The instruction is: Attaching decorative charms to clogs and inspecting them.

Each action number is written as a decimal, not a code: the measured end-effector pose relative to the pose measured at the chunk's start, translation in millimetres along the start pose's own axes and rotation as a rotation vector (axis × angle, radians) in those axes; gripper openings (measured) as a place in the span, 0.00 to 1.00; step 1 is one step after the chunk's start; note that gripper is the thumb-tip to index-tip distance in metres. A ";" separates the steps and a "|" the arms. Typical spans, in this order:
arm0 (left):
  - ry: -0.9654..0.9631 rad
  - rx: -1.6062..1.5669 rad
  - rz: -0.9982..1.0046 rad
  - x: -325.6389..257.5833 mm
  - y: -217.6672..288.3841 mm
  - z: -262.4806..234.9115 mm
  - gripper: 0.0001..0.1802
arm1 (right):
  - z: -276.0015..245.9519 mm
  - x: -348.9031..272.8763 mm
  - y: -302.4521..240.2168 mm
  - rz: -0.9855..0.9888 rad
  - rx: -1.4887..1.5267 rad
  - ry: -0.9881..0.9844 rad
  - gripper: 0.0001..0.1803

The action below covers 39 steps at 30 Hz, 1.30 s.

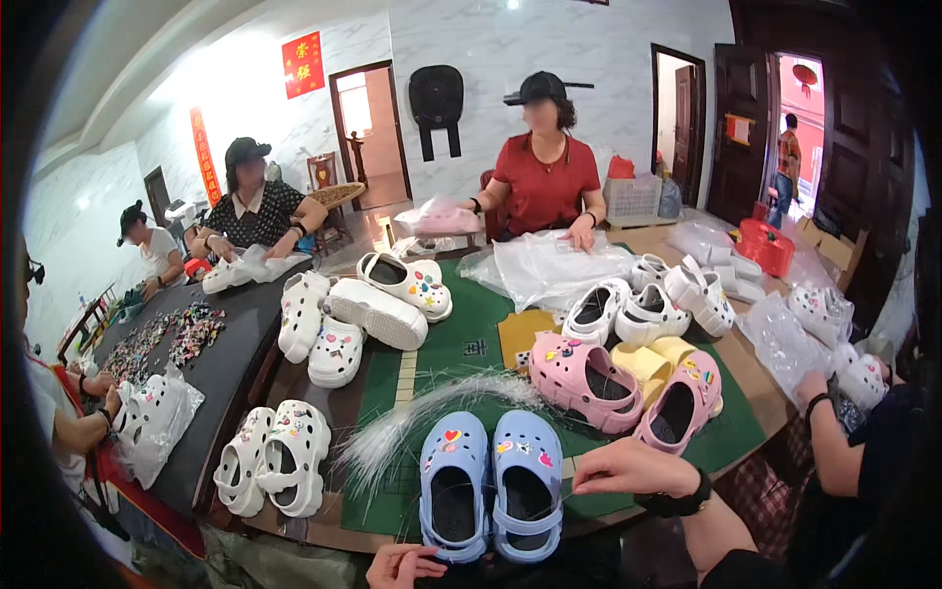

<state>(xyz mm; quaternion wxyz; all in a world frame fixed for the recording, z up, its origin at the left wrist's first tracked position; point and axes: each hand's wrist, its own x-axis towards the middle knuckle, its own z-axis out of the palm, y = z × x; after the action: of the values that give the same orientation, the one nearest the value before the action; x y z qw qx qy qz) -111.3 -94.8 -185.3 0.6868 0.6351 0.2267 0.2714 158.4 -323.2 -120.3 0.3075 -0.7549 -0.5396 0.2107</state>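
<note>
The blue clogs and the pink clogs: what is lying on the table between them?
A bundle of thin clear plastic strands fans across the green mat between the blue clogs and pink clogs, seen in the head view.

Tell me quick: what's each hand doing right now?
Left hand: loosely open, holding nothing, by the heel of the left blue clog.
Right hand: fingers pinched by the right blue clog; whether it holds anything cannot be told.

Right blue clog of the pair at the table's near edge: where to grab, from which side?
Probably the heel rim of the right blue clog, from the near side: it stands upright, sole down, heel toward the person, with the right hand beside it. The left blue clog crowds its other flank.
</note>
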 end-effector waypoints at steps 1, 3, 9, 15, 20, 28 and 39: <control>0.029 -0.048 -0.021 -1.5 -3.4 -1.8 0.09 | 0.4 -5.4 -2.8 0.030 0.017 0.023 0.13; 0.056 -0.086 -0.052 -3.4 -9.0 -4.5 0.10 | 1.2 -7.8 -6.3 0.082 0.059 0.021 0.11; 0.029 -0.226 -0.037 -1.8 -11.8 -1.7 0.11 | 6.8 -14.4 -8.6 0.087 0.317 0.238 0.09; 0.034 -0.473 0.001 4.1 -10.8 -8.9 0.08 | 14.6 -35.9 9.9 0.191 0.376 0.312 0.08; 0.017 -0.693 -0.102 6.4 -9.9 -15.2 0.05 | 25.0 -27.8 10.7 0.240 0.825 0.546 0.04; -0.006 -0.549 -0.222 -4.3 -34.4 -29.5 0.07 | 38.6 39.7 -28.4 0.032 0.941 0.270 0.07; -0.074 -0.271 -0.296 -3.1 -20.0 -15.6 0.08 | 93.7 110.3 -58.8 -0.390 -0.241 -0.070 0.09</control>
<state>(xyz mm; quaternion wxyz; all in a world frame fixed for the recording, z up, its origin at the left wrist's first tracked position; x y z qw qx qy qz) -122.2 -86.1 -206.8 0.8062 0.5061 0.2538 0.1720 93.5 -183.5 -145.8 0.2308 -0.6598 -0.7070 0.1074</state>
